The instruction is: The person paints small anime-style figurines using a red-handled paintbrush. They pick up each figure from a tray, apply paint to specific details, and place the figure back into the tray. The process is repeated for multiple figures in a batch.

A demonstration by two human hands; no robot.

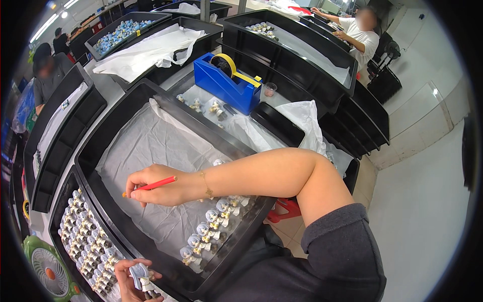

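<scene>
Basically, both hands are loaded: right hand [155,185] pinches a red pen-like tool [163,182] above a black tray [251,214], left hand [123,279] grips a grey-haired figurine [142,274] low in view, just outside that tray's near-left wall. Tray is lined with a wrinkled white sheet [156,143]; a line of similar figurines runs along its near-right side, partly under the forearm. Second tray at left is packed with more in rows. Pale worktop [115,94] shows only in strips between trays. Behind: blue tape dispenser [224,85], more black trays, some stacked. Room: green fan [50,269] lower left, tiled floor and white wall [427,226] right, co-workers seated at far left and upper right.
</scene>
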